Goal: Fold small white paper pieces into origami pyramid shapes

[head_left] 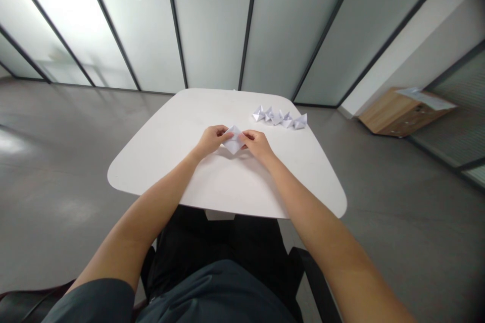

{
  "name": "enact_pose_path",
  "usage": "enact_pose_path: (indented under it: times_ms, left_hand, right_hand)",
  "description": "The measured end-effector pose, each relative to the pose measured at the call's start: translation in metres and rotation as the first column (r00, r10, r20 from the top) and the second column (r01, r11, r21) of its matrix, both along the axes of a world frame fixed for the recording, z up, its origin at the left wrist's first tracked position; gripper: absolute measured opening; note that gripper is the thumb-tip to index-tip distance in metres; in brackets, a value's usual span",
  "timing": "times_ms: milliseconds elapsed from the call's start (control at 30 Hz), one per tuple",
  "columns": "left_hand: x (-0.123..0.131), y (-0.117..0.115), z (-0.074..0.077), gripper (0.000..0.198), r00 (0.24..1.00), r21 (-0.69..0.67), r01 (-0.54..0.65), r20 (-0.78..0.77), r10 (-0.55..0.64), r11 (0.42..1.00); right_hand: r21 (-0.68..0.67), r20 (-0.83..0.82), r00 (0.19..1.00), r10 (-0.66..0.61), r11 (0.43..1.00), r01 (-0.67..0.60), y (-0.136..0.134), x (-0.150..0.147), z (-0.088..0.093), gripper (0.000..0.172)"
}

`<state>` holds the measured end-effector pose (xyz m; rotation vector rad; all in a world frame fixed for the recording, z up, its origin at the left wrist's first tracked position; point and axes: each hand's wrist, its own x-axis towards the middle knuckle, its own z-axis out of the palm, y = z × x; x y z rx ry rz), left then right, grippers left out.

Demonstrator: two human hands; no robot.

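Note:
A small folded piece of white paper (234, 142) sits between both hands just above the white table (170, 161), near its middle. My left hand (212, 139) pinches the paper's left corner with closed fingers. My right hand (256, 143) pinches its right side the same way. The paper looks diamond-shaped with a crease across it.
Several finished white folded paper shapes (281, 119) lie in a row at the table's far right. A wooden box (401, 111) with paper on top stands on the floor at the right. Frosted glass panels form the far wall. I sit on a dark chair.

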<state>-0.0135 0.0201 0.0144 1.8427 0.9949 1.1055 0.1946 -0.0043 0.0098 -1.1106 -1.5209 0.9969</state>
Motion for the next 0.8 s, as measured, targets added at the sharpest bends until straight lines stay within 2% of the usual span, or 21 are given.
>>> enact_pose_path:
  times_ms: [133,300,400,567,700,800]
  left_hand:
    - [0.003,-0.004,0.001,0.039,1.0,0.003,-0.007,0.001,0.007,1.0]
    - [0.008,-0.009,0.003,0.042,1.0,-0.014,0.01,0.027,-0.01,1.0]
    - [0.008,-0.009,0.004,0.044,1.0,0.001,-0.021,0.005,0.021,1.0]
    - [0.004,-0.007,0.003,0.043,1.0,-0.01,-0.016,0.011,0.017,1.0]
    - [0.005,-0.006,0.002,0.045,1.0,-0.005,-0.01,0.027,0.01,1.0]
    - [0.007,-0.005,0.001,0.048,1.0,0.004,-0.01,0.004,0.01,1.0]
  right_hand:
    - [0.011,0.052,0.999,-0.012,1.0,0.011,0.0,-0.003,-0.001,0.044]
    - [0.036,0.092,0.996,0.009,0.999,-0.013,0.001,-0.003,-0.002,0.034]
    - [0.047,0.151,0.988,0.02,0.999,-0.027,0.001,-0.002,-0.004,0.029]
    - [0.016,0.132,0.986,0.101,0.994,-0.104,-0.002,-0.005,-0.005,0.036]
    - [0.086,0.22,0.975,0.015,0.996,-0.035,-0.004,-0.008,0.0,0.042]
    - [0.115,0.187,0.98,-0.062,0.992,0.041,-0.005,-0.007,0.006,0.041]
